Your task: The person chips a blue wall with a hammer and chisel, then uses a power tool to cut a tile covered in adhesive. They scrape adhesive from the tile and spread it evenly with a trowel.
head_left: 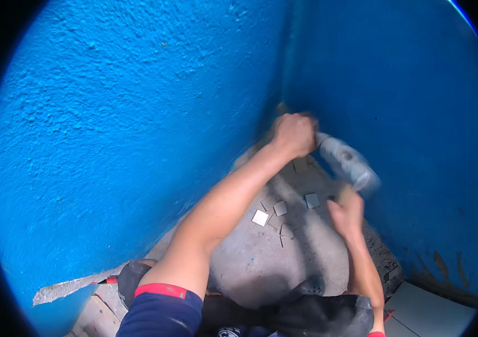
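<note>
walls (110, 112): bright blue, rough
floor (250, 264) below the walls: grey
tile pieces (260, 217) on it: white, grey
sleeve (163, 312): navy, red band

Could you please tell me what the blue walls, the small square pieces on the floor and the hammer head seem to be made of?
Walls: rough plaster or render, painted matt blue, bumpy texture.
Square pieces: probably ceramic tile, flat, pale, sharp-edged.
Hammer head: likely metal, grey and blocky, though blurred.
</note>
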`<action>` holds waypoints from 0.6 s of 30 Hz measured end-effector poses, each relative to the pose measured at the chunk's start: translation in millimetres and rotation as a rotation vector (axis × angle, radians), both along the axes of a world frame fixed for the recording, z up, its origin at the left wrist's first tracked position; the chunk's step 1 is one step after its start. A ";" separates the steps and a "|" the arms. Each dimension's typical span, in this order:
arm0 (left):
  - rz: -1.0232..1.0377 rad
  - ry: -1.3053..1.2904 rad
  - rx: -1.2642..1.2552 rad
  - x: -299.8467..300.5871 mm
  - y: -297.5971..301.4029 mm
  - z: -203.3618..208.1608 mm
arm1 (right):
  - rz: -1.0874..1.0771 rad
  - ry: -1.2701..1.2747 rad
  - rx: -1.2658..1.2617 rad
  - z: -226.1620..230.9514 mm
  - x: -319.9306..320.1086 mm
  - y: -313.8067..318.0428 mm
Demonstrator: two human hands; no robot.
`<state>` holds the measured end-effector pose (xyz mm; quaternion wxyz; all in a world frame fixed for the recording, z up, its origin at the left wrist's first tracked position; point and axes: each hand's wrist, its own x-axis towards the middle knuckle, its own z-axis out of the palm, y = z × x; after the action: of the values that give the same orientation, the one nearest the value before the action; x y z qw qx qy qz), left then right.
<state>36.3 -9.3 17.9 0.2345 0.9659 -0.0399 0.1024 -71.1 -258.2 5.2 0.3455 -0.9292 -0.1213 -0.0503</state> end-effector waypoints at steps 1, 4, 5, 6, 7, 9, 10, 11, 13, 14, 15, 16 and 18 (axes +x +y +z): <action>-0.027 0.000 0.001 -11.4 1.8 -15.6 | 0.031 0.267 0.196 -13.0 1.3 26.3; -0.073 0.037 0.029 -30.5 7.4 -37.5 | 0.027 0.230 0.219 -23.3 -31.7 19.1; -0.092 0.060 0.035 -39.6 4.4 -44.6 | -0.024 0.321 0.174 -25.1 -37.9 11.1; -0.109 0.083 0.041 -51.6 1.3 -55.0 | -0.066 0.398 0.193 -24.5 -51.7 5.2; -0.116 0.099 0.053 -56.6 2.3 -52.2 | -0.096 0.469 0.218 -22.5 -60.7 0.5; -0.112 0.035 0.062 -54.9 6.6 -44.7 | -0.136 0.543 0.253 -21.0 -64.0 -4.0; -0.110 -0.003 0.039 -51.1 7.7 -35.9 | -0.149 0.535 0.260 -20.0 -66.2 -9.1; -0.106 -0.043 0.018 -46.2 11.5 -30.1 | -0.158 0.527 0.269 -19.8 -66.8 -10.5; -0.098 -0.034 0.013 -42.5 18.6 -22.8 | -0.186 0.563 0.305 -6.5 -70.5 -3.4; -0.078 -0.026 0.030 -39.2 20.5 -18.9 | -0.197 0.579 0.325 4.5 -70.0 2.1; -0.058 -0.017 0.046 -36.5 22.2 -15.6 | -0.188 0.558 0.366 16.0 -69.1 6.0; -0.054 -0.030 0.031 -33.3 19.4 -15.0 | -0.184 0.530 0.398 30.3 -67.9 6.2; -0.042 -0.022 0.024 -31.4 20.4 -19.7 | -0.117 0.401 0.451 47.4 -65.4 0.8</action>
<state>5.0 11.2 -1.8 0.2243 0.9664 -0.0642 0.1077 -136.5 -257.4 52.6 0.5565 -0.8259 0.0172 0.0885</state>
